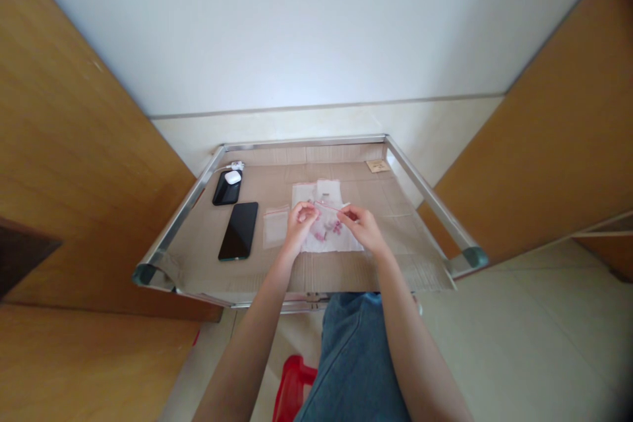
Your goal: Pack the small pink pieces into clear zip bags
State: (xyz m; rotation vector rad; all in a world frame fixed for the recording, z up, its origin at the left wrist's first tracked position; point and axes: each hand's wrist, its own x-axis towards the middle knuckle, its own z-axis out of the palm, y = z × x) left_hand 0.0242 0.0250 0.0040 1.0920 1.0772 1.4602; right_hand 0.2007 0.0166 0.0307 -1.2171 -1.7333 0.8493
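My left hand (300,223) and my right hand (362,224) are both closed in a pinch on the top edge of a small clear zip bag (329,211) with a red seal strip, held just above the table. Small pink pieces (327,232) lie below the bag on a white sheet (332,242). Another clear zip bag (275,225) lies flat just left of my left hand. More clear bags (316,191) lie behind the hands.
The cardboard-covered table (410,231) has a metal rim. A black phone (239,230) lies at the left, with a second dark phone (226,190) and a white earbud case (232,177) behind it. Wooden panels stand on both sides. A red stool (289,386) is below.
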